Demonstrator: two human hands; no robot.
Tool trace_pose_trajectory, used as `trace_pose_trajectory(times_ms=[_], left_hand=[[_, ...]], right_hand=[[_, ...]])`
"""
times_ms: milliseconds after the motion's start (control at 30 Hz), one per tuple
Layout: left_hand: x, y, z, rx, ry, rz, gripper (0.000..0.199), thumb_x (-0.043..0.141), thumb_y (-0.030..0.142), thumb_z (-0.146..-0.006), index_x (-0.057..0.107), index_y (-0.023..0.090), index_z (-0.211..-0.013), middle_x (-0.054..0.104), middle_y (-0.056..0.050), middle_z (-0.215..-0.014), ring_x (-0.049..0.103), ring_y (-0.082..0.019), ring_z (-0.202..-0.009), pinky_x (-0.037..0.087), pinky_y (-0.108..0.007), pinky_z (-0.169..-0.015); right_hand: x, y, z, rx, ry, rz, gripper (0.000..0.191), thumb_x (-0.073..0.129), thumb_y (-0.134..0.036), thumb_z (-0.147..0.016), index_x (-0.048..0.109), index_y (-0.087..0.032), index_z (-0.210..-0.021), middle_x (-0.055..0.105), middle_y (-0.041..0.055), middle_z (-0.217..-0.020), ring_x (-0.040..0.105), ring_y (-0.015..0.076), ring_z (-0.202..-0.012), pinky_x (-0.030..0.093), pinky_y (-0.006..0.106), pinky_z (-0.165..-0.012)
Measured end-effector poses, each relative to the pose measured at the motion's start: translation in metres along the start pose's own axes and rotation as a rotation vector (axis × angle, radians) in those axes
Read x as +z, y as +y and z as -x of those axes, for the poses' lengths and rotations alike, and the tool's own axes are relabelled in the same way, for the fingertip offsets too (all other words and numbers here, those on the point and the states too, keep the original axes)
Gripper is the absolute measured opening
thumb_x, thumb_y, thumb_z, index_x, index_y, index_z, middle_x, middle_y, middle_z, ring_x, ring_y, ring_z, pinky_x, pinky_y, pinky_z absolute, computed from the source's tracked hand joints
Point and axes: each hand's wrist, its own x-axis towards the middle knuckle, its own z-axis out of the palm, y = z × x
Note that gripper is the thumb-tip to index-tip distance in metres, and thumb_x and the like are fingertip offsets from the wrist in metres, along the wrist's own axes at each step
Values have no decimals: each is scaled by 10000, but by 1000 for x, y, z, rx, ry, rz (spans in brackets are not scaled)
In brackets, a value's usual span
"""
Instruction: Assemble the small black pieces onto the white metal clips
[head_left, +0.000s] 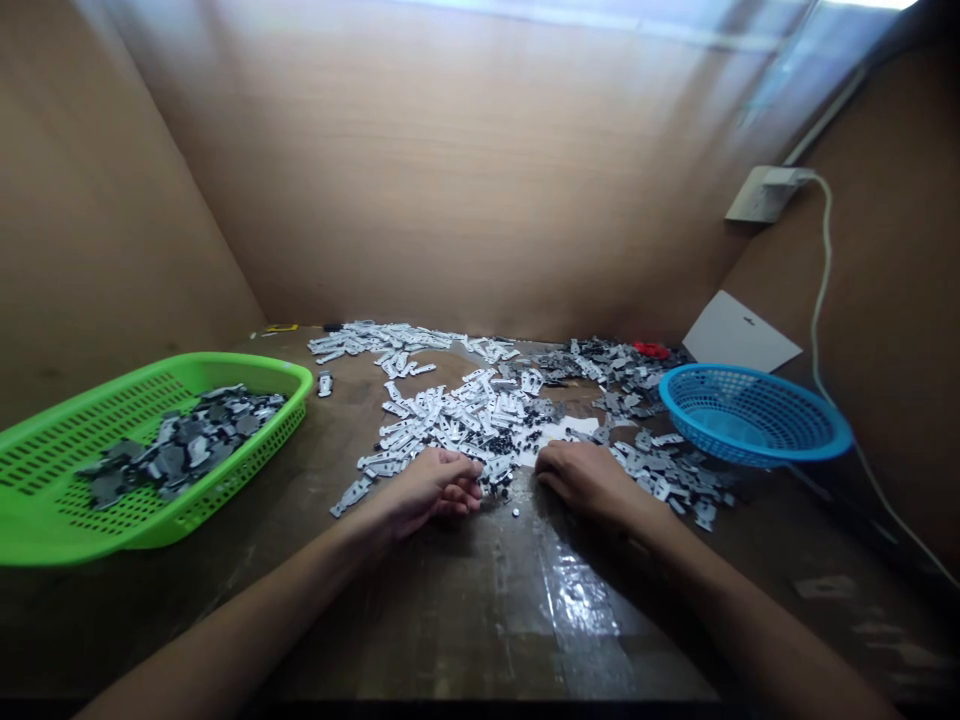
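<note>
lot of stamped metal parts (pixel 465 420), silver and dark, most lying loose across a wooden surface (pixel 570 610); smaller batch of grey parts (pixel 180 445) held in a green plastic basket (pixel 225 372) at left; blue plastic basket (pixel 750 445) at right, contents unclear. left hand (pixel 431 490) curled closed at the pile's near edge, any hold hidden; right hand (pixel 581 480) half-curled, palm down, just beside the parts, hold not visible.
</note>
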Motion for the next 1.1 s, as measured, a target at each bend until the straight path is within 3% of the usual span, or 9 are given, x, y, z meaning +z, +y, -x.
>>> trace_pose_trajectory(times_ms=[300, 567, 800, 1100], left_hand=[[3, -5, -1, -26, -42, -73, 249, 636, 347, -697, 559, 124, -777, 669, -80, -708, 622, -113, -557, 453, -177, -485], [11, -10, -1, -26, -31, -145, 212, 625, 325, -679, 576, 124, -726, 668, -71, -658, 629, -124, -546, 434, -161, -448], [13, -9, 0, -29, -33, -160, 197, 605, 311, -685, 592, 118, -725, 670, -74, -664, 630, -127, -549, 429, -161, -447], [11, -7, 1, -13, -29, -98, 199, 610, 297, -687, 613, 113, -763, 661, -64, -670, 613, -102, -539, 438, -159, -473]], right_hand=[[-14, -3, -3, 89, 315, -367, 151, 520, -310, -841, 635, -214, -864, 660, 4, -792, 588, 145, -694, 415, 255, -641], [-8, -25, -1, -73, 306, -611, 51, 604, -228, -792, 629, -201, -828, 630, 15, -826, 574, 147, -771, 436, 266, -670], [7, -44, 2, -185, 278, -561, 79, 649, -171, -755, 656, -222, -816, 588, 30, -915, 529, 171, -905, 423, 324, -792], [13, -43, 2, -212, 280, -515, 114, 650, -157, -751, 667, -237, -831, 577, 31, -1002, 497, 180, -995, 408, 349, -860]])
